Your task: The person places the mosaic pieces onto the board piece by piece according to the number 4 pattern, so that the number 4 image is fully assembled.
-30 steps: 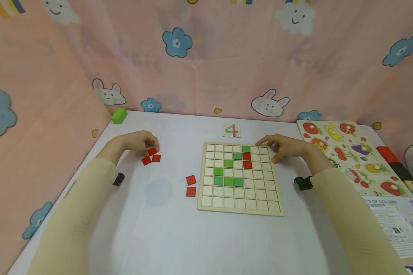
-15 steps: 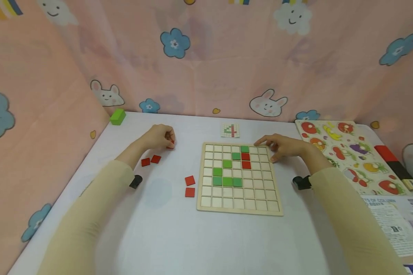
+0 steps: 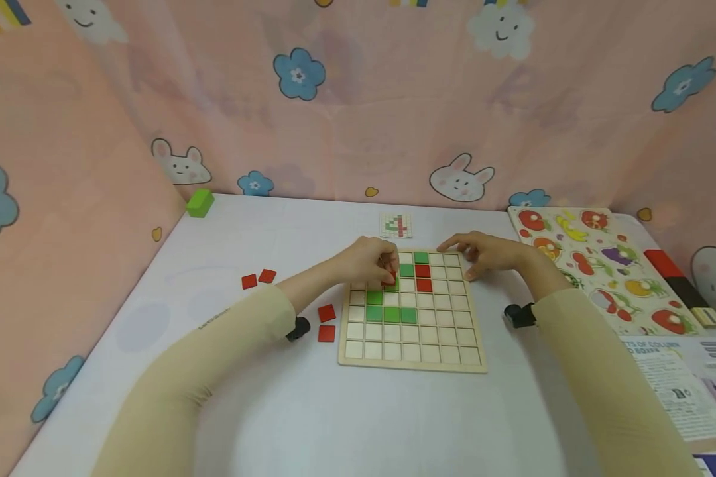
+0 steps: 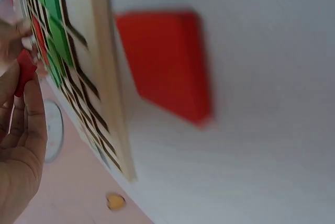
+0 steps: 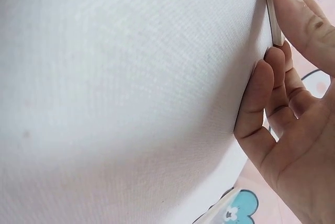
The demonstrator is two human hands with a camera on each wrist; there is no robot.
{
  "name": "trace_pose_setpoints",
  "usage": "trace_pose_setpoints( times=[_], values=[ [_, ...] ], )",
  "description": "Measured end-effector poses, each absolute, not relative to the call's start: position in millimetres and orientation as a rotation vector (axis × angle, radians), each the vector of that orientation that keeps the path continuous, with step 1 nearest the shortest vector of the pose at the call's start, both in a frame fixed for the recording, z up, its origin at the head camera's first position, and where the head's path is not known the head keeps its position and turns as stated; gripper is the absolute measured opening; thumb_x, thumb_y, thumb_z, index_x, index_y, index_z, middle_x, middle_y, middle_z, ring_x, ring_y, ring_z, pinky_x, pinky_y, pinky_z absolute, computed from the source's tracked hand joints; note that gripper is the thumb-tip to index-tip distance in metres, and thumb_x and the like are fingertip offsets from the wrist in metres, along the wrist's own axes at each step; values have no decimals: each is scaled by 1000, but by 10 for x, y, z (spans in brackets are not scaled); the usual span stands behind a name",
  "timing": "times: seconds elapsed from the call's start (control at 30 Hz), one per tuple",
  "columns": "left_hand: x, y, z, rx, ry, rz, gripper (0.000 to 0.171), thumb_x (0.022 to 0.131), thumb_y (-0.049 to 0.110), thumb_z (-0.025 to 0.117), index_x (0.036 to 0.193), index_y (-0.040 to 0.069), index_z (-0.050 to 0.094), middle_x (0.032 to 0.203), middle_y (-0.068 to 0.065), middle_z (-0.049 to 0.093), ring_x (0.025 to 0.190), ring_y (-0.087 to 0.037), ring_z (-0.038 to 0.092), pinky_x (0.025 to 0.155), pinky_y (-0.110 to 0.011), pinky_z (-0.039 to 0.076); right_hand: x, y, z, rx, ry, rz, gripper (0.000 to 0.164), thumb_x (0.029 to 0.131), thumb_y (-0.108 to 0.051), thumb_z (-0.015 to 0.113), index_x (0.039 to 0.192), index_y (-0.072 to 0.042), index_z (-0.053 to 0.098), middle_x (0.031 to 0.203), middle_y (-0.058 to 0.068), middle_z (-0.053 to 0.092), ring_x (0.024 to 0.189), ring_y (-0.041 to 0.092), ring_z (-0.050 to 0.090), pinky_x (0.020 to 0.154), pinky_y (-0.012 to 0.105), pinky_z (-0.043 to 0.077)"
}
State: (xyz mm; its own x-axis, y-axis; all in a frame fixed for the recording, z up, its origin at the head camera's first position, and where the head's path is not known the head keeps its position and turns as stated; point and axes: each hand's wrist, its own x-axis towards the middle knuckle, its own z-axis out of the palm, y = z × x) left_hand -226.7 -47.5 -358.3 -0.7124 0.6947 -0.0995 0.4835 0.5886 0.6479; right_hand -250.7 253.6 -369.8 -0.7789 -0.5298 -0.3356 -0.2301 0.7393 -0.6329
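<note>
My left hand [image 3: 366, 260] pinches a red square tile [image 4: 26, 72] between thumb and fingertips, over the upper left part of a wooden grid board [image 3: 412, 366]. In the head view the tile overlaps a green tile on the board. Several green tiles [image 3: 392, 315] lie in a stepped pattern in the squares, with two red tiles [image 3: 422, 271] stacked in one column. At the board's far right corner rests my right hand [image 3: 488, 255], index finger along the far edge and thumb against the right edge. The right wrist view shows that thumb [image 5: 296, 14] on the board's wooden rim.
Two loose red tiles [image 3: 326, 333] lie just left of the board, and another pair of red tiles [image 3: 248, 281] farther left. A small pattern card [image 3: 396, 226] sits behind the board. A green block [image 3: 199, 203] stands back left; a fruit-picture board [image 3: 596, 265] and printed box [image 3: 674, 391] lie right.
My left hand has picked up one red tile from the left group and carried it right, over the board. My right hand has stayed at the board's corner.
</note>
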Motion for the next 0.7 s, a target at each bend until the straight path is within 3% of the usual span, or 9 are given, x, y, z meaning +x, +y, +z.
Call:
trace_pose_setpoints(
  times=[0.37,0.7],
  values=[
    [-2018,3,-3638,1091,2421,752,5,91,3,65,95,6,66,95,-7,70,83,-9,58,72,-15,45,-2525,2508,-3665,-516,2405,-737,71,76,0,78,139,-20,51,133,26,46,111,36,43,87,43,42],
    [-1942,150,-3618,1068,2504,683,5,90,3,66,93,7,67,89,-4,69,77,-8,55,68,-15,42,-2539,2450,-3596,-516,2405,-631,72,77,-2,79,139,-21,46,127,24,44,111,35,41,88,43,40]
  ],
)
